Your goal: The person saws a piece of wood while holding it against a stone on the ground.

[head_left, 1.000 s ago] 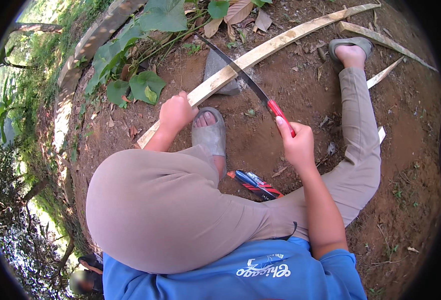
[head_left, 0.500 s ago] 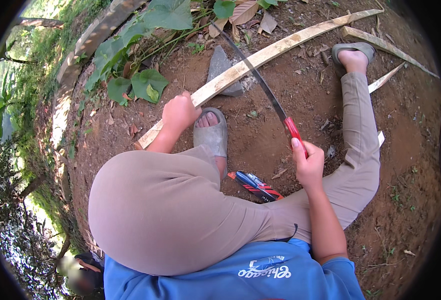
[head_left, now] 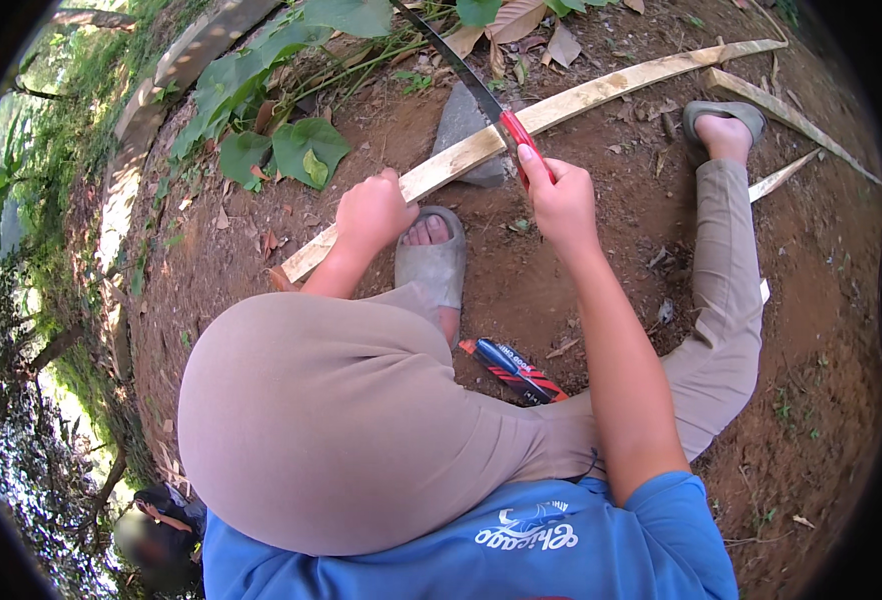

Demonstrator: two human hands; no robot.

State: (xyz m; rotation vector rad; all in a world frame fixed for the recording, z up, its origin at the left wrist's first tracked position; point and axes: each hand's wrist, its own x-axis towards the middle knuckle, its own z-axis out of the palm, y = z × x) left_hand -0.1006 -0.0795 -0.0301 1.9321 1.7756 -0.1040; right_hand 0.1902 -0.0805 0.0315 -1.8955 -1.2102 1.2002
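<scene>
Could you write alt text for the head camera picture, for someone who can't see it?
Seen from above, a person sitting on bare earth steadies a long pale wooden slat with the left hand while the right hand holds a red-handled blade against it. A grey stone lies under the slat.

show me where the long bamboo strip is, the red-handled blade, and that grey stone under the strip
bamboo strip (head_left: 601,95), head view, on its pale flat face right of the blade.
red-handled blade (head_left: 461,70), head view, on the dark blade above the handle.
grey stone (head_left: 458,120), head view, on its bare upper face.
</scene>
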